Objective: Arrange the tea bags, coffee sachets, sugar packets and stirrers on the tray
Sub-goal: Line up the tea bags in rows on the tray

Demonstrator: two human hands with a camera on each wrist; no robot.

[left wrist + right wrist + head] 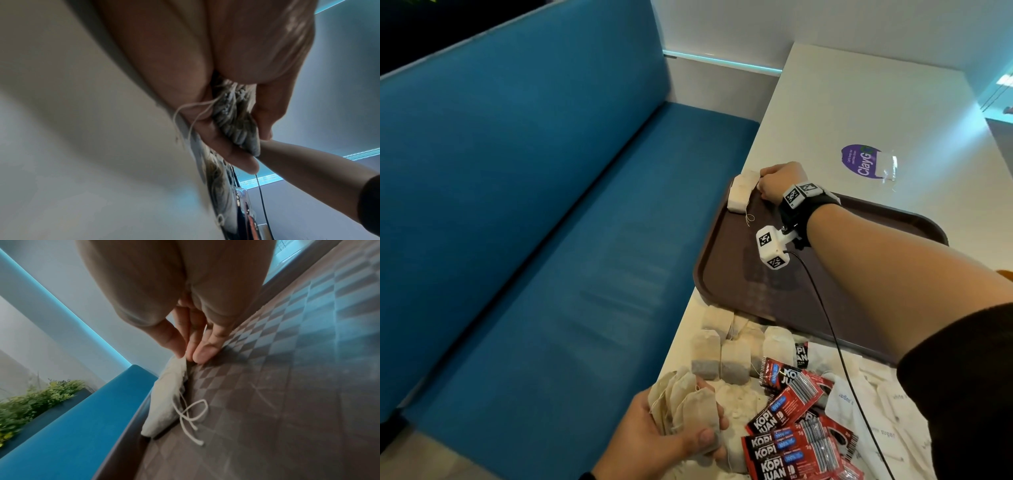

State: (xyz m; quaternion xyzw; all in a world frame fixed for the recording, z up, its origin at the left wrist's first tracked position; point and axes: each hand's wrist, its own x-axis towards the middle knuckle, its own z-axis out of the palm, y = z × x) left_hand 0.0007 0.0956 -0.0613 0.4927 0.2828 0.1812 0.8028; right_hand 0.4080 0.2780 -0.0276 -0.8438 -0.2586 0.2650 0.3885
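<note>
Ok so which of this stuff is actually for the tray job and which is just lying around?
For the job:
- brown tray
- tea bags on the tray
- bundle of tea bags in the left hand
- loose tea bags
- red coffee sachets
- white sugar packets

Just lying about:
- purple sticker
- clear wrapper
- blue bench

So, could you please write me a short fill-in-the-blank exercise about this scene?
1. The left hand holds a bunch of ____ bags.
2. The right hand reaches the ____ corner of the tray.
3. The sachets are mostly ____.
4. The bench is ____.

Missing: tea; far left; red; blue
</note>
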